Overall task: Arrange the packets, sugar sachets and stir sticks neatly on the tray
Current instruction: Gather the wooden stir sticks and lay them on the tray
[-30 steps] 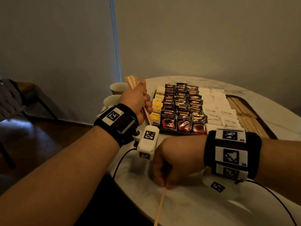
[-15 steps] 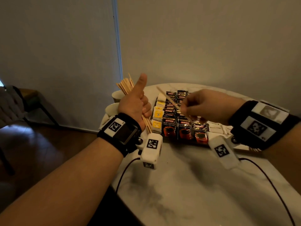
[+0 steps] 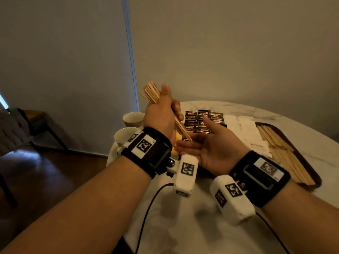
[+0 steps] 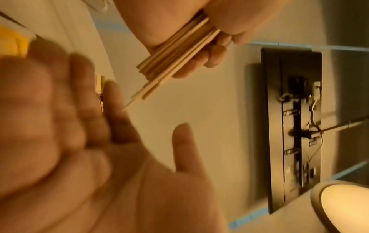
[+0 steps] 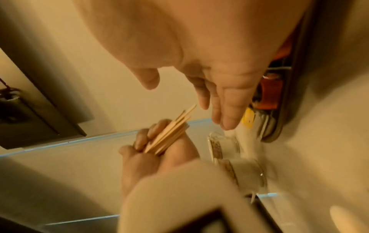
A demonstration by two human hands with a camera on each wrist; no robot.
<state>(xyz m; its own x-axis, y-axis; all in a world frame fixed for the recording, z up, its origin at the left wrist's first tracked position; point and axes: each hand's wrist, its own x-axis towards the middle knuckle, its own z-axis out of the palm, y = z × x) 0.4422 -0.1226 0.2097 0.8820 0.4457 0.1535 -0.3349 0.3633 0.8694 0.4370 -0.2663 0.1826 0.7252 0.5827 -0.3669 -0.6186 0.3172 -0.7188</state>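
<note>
Right hand point(image 3: 211, 149) has turned palm-up since half a second ago, single stick gone from it, fingers spread, empty. Left hand point(image 3: 161, 114) clamped round stir-stick bundle point(image 3: 152, 93), lower ends just above right palm. Beyond both hands: packets point(image 3: 203, 120), tray point(image 3: 300, 154).

The stir sticks point(image 3: 150, 94) are seen to be thin, pale, matt wood, and more of the same wood is laid on the dark, smooth-rimmed tray point(image 3: 302, 154). The coffee packets point(image 3: 203, 120) are finished in glossy dark foil, while the sugar sachets point(image 3: 244, 125) beside them are made of matt white paper. The bench point(image 3: 192, 226) is topped with smooth, marble-like white stone with a faint sheen, the cups point(image 3: 132, 119) look glazed, and the wrist bands point(image 3: 146, 153) are of black cloth.
</note>
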